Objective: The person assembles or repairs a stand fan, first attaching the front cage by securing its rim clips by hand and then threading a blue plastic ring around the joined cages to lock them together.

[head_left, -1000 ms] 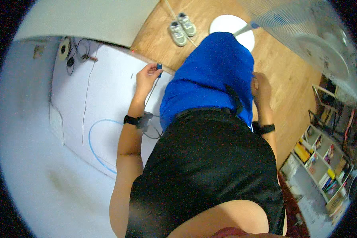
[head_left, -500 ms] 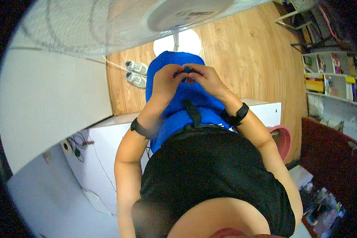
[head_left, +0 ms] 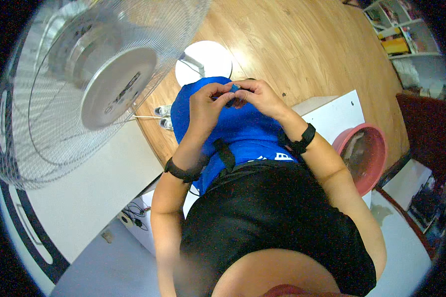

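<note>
My left hand [head_left: 206, 105] and my right hand [head_left: 263, 99] meet in front of me, over the blue cloth [head_left: 243, 123] that covers my lap. Between their pinched fingertips is a small blue piece [head_left: 235, 88] with something dark around it. Both hands seem to grip it, though the fingers hide most of its shape, and its kind is too small to make out. A black band [head_left: 182, 172] circles my left wrist, and another black band [head_left: 301, 140] my right.
A standing fan [head_left: 119, 89] with a wire cage is close on the left, its white round base [head_left: 213, 57] on the wooden floor. Shoes [head_left: 163, 118] lie beside it. On the right are a white panel [head_left: 334, 116], a pink basin [head_left: 376, 166] and a shelf [head_left: 421, 42].
My view has turned, so the fan now fills more of the left side and the basin shows more fully. Both hands stay together at the small piece, which shows a bit more blue.
</note>
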A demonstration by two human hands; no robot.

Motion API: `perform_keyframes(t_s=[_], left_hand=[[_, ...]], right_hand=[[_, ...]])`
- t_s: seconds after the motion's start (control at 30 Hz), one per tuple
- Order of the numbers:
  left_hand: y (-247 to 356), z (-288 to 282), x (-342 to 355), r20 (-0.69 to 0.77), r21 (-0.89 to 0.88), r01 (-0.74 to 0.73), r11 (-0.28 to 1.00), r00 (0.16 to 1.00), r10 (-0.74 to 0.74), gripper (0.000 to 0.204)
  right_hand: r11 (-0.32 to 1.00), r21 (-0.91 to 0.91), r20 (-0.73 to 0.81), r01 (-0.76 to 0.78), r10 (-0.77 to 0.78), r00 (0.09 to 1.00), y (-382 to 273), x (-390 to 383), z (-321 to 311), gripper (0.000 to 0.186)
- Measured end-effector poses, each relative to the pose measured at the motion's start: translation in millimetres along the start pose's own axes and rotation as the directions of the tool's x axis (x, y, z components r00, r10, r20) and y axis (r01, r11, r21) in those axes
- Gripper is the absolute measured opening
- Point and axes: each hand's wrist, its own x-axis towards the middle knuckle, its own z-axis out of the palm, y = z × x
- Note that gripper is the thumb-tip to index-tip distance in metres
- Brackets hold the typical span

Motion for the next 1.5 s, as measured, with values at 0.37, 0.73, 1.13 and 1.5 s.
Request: perform_keyframes(t_s=[0.37,0.73,1.13,1.5], left_hand=[[3,50,34,0.106,0.054,-0.053,0.997,0.993,0.047,0.016],[2,53,40,0.063,-0.009,-0.072,0.997,0.995,0.073,0.01],[-10,25,39,0.226,-0.537,0.147,0.83,0.974,-0.026,0.011],[-44,-2,39,0.137,-0.721,0.154,0.676,0.987,-0.079,0.013]], right_hand=[[0.986,0.163,-0.147,-0.01,0.035,0.988,31,-19,-48,0.029],[0.979,0.203,-0.185,0.01,0.028,0.982,27,-15,-51,0.028],[0.991,0.124,-0.093,-0.058,0.07,0.993,28,-11,-40,0.026],[0.927,0.345,0.036,-0.15,0.147,0.989,13,-12,-26,0.025]])
